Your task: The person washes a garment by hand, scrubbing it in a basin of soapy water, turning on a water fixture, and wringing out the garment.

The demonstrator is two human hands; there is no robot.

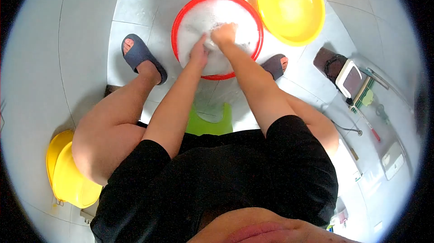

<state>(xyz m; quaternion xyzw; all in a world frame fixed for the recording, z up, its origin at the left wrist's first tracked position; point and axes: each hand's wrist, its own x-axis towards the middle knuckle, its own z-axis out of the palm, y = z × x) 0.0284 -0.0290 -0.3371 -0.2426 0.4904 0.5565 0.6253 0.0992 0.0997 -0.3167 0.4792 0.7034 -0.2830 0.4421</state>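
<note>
A round basin with a red rim (175, 39) stands on the floor between my feet, filled with white suds (194, 19). Both my hands are inside it, close together near the middle. My right hand (224, 34) is curled closed at the foam, with foam along its fingers. Just to its left, my left hand (199, 54) reaches in with its thumb side showing and its other fingers mostly hidden. Something whitish and wet lies between the two hands; I cannot tell it apart from the foam.
A yellow basin (291, 8) stands at the upper right, beside the red-rimmed one. A green plastic stool (210, 124) is beneath me. Yellow plastic containers (72, 170) are at lower left. On the right are a brown object (324, 60), a white-framed item (349, 79) and a hose (348, 129).
</note>
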